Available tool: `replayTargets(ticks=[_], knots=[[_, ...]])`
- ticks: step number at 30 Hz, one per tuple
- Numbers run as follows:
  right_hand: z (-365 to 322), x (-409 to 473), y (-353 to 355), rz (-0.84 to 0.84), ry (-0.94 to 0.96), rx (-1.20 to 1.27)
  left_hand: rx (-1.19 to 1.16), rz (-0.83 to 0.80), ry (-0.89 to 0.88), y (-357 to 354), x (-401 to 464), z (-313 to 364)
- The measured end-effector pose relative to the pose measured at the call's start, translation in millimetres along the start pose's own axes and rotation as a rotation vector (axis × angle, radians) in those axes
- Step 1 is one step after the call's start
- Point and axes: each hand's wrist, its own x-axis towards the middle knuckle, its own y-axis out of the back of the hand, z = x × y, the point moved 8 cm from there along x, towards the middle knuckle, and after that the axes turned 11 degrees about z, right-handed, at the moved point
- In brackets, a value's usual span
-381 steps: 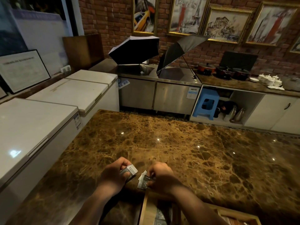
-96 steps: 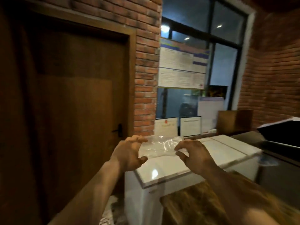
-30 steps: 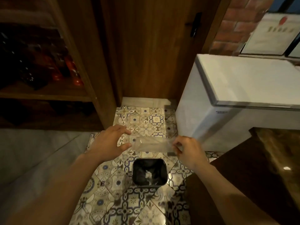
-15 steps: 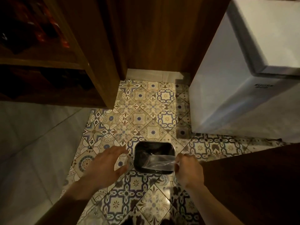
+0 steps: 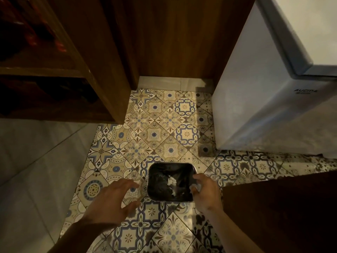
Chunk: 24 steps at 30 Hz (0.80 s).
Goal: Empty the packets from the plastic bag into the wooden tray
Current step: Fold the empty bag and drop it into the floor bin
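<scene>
My right hand point(image 5: 207, 193) hangs over the right rim of a small black bin point(image 5: 188, 168) on the floor. Its fingers pinch the scrunched clear plastic bag point(image 5: 197, 187), of which only a small pale wad shows between them. My left hand point(image 5: 113, 199) hovers left of the bin with its fingers spread and holds nothing. Inside the bin lies a crumpled white scrap point(image 5: 171, 181) on a black liner. The wooden tray and the packets are out of view.
The bin stands on patterned floor tiles point(image 5: 169, 119). A white chest freezer point(image 5: 264, 99) rises at the right, a dark wooden shelf unit point(image 5: 54, 70) at the left, a wooden door point(image 5: 175, 37) behind. A dark counter side point(image 5: 282, 212) fills the lower right.
The view has tilted further down onto the bin. My left hand let go of the bag; my right hand has lowered to the bin's rim, with the bag now scrunched in its fingers.
</scene>
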Motion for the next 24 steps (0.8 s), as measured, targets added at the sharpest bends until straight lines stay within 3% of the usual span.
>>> replayTargets(ticks=[11, 24], knots=[[57.3, -16.5, 17.6, 0.091, -0.199, -0.006, 0.013, -0.013, -0.028, -15.0, 2.9, 10.1], [127.0, -37.6, 51.9, 0.059, -0.350, -0.077, 0.029, -0.067, -0.036, -28.8, 5.2, 42.2]])
